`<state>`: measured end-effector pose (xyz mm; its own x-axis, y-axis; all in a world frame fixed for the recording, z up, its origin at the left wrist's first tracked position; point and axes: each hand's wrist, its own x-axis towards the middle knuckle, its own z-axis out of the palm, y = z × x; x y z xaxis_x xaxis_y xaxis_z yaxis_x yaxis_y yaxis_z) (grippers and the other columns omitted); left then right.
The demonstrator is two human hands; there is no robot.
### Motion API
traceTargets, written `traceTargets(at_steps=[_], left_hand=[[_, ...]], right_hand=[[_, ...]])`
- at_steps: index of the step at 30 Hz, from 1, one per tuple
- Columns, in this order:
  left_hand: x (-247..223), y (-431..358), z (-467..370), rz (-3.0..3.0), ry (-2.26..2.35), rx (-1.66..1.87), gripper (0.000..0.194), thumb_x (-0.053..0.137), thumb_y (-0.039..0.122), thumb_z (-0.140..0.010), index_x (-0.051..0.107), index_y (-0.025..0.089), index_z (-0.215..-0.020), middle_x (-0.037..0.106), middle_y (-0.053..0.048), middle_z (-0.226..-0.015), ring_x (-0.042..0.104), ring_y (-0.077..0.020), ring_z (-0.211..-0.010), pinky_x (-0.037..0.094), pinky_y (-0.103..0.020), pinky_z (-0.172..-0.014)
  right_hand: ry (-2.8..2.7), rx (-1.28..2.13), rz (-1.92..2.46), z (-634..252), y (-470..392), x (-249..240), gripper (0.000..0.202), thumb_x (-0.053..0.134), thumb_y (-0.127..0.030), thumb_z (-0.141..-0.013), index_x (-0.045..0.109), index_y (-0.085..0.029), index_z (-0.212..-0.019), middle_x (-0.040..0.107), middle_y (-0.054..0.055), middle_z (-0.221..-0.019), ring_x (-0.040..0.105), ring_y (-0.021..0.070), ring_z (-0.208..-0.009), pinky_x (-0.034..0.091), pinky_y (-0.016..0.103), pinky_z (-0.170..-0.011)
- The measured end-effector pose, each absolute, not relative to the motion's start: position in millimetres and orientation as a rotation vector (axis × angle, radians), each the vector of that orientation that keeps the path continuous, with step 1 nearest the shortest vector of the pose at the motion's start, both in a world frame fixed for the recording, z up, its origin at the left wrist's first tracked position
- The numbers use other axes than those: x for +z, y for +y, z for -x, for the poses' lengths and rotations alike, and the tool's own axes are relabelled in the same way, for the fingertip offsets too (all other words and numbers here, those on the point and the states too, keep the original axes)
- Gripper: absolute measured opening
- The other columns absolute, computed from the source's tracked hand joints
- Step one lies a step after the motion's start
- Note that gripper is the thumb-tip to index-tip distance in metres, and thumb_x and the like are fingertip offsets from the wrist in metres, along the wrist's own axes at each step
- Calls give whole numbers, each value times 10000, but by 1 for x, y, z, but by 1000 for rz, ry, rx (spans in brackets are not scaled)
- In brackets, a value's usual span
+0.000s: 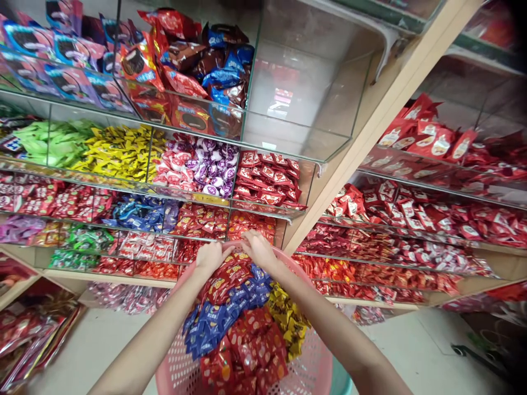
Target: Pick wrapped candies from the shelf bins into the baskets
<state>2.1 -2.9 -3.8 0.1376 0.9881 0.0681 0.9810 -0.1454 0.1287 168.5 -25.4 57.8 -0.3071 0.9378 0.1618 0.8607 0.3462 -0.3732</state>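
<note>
A pink plastic basket (173, 351) holds wrapped sweets: red packets (247, 351), blue packets (214, 323) and yellow ones (288, 318). My left hand (213, 257) is closed on the far rim, its thumb pointing inward. Just to its right, my right hand (258, 248) also grips the far rim with its fingers curled over it. Both forearms reach over the basket's sides.
Glass-fronted shelves of sweets rise ahead, with a wooden upright (370, 109) between two sections. Red sweets (267, 178) fill a compartment above the basket. A teal container (341, 378) shows behind the basket's right side. Stacked packages (28, 340) stand at lower left.
</note>
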Motion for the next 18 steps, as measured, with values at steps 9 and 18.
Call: traceTargets(at_steps=[9,18], left_hand=[[-3,-2,-1,-2330,2019,229,769,174,712,-768,639,109,-878,662,-168,-835,634,-319,-799,478,-398,-670],[-6,-2,0,-2325,2019,236,747,180,681,-791,641,100,-879,652,-178,-828,628,-316,-803,474,-397,-682]], right_hand=[[-2124,519,1707,-153,45,22,185,577,-295,-822,600,-147,-929,604,55,-1001,566,177,-927,444,373,-824],[-1607,783,1482,-175,53,12,199,532,-319,-856,590,-129,-854,610,30,-889,579,141,-808,474,343,-753]])
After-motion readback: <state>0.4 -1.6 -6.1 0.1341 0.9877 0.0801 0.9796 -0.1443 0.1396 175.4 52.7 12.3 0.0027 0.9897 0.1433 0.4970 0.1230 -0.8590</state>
